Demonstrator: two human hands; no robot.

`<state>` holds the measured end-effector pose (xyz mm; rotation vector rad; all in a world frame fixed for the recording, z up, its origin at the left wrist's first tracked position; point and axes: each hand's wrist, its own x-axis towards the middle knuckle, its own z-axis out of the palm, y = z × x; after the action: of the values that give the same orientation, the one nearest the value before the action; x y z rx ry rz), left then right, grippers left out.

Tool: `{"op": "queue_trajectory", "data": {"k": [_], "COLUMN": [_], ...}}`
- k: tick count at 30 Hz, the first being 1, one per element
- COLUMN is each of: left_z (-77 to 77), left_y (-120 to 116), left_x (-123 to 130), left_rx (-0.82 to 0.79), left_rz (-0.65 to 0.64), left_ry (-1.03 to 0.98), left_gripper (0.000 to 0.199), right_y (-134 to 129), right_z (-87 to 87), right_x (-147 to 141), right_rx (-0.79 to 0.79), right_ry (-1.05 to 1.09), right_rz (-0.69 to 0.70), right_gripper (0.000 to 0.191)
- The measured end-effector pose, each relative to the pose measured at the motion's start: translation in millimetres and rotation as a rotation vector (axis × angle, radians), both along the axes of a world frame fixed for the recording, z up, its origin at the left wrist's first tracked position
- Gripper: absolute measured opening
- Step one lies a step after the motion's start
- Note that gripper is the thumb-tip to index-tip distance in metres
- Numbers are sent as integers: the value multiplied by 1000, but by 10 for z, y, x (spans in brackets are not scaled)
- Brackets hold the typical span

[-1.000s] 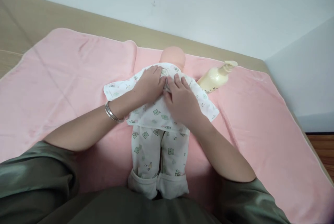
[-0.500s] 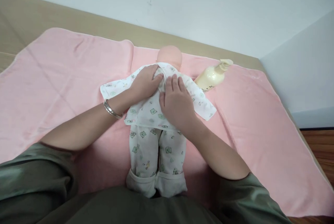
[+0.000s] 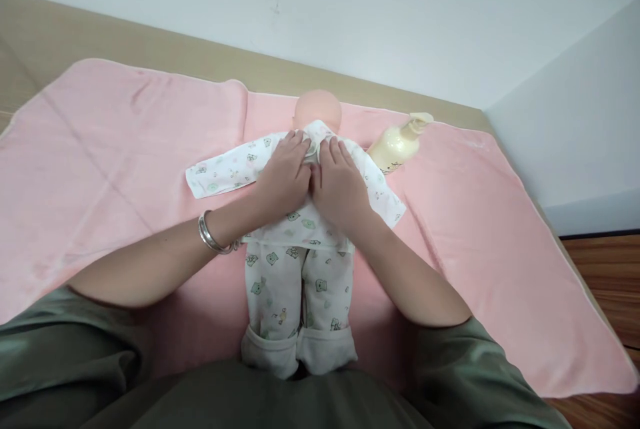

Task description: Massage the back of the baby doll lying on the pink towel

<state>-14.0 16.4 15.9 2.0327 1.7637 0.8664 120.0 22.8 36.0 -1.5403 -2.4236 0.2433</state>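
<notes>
A doll, its bald head (image 3: pixel 318 110) at the far end, lies on a pink blanket (image 3: pixel 480 236). It wears a white printed top (image 3: pixel 230 170) with both sleeves spread out and matching trousers (image 3: pixel 273 289) with folded cuffs. My left hand (image 3: pixel 285 176) rests flat on the upper part of the top, left of the middle, fingers extended. Beside it, my right hand (image 3: pixel 341 182) lies on the top with its fingers stretched towards the neck. The thumbs meet near the middle of the chest, and a fold of cloth shows between the fingertips.
A pale yellow pump bottle (image 3: pixel 399 147) lies tilted on the blanket, right of the doll's shoulder. Behind the blanket runs a beige surface edge (image 3: pixel 190 49) along a white wall (image 3: pixel 350 9). Brown wood (image 3: pixel 605 269) shows at the right.
My left hand has turned and moved down slightly, its fingers now pointing forward beside my right hand. The collar cloth lies differently, and the view has shifted a little.
</notes>
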Motion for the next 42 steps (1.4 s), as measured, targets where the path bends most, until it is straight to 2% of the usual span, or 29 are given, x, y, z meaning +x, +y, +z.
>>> {"op": "queue_trajectory", "data": {"k": [4, 7, 11, 13, 16, 19, 23, 28, 31, 35, 38, 42], "left_z": [-34, -88, -107, -64, 35, 76, -71, -315, -310, -216, -184, -186], "left_y": [256, 331, 194, 65, -74, -38, 207, 374, 353, 309, 293, 286], "left_x": [-182, -216, -112, -34, 44, 21, -125, -219, -204, -169, -156, -151], "left_rx": [76, 107, 124, 128, 98, 25, 8, 95, 77, 14, -3, 14], "left_rz": [4, 15, 70, 59, 25, 10, 41, 117, 143, 164, 172, 165], "left_ry": [-47, -32, 71, 120, 156, 114, 40, -13, -42, -53, -50, -56], "left_gripper": [52, 48, 50, 52, 53, 55, 55, 52, 53, 53, 56, 58], "right_y": [-277, -190, 175, 312, 372, 298, 57, -196, -76, 280, 432, 411], "right_z": [0, 39, 56, 20, -37, -35, 26, 70, 87, 49, -17, -56], "right_x": [-18, 17, 70, 84, 88, 78, 22, -40, -10, 72, 106, 105], "right_rx": [136, 91, -94, -107, -62, -18, 17, 56, -31, -149, -133, -96], "right_ry": [-67, -29, 73, 97, 104, 85, 23, 0, 79, 142, 85, 63], "right_rz": [93, 129, 53, 16, 16, 27, 3, 97, 111, 104, 113, 108], "right_gripper": [55, 54, 62, 66, 66, 65, 60, 57, 54, 60, 67, 66]}}
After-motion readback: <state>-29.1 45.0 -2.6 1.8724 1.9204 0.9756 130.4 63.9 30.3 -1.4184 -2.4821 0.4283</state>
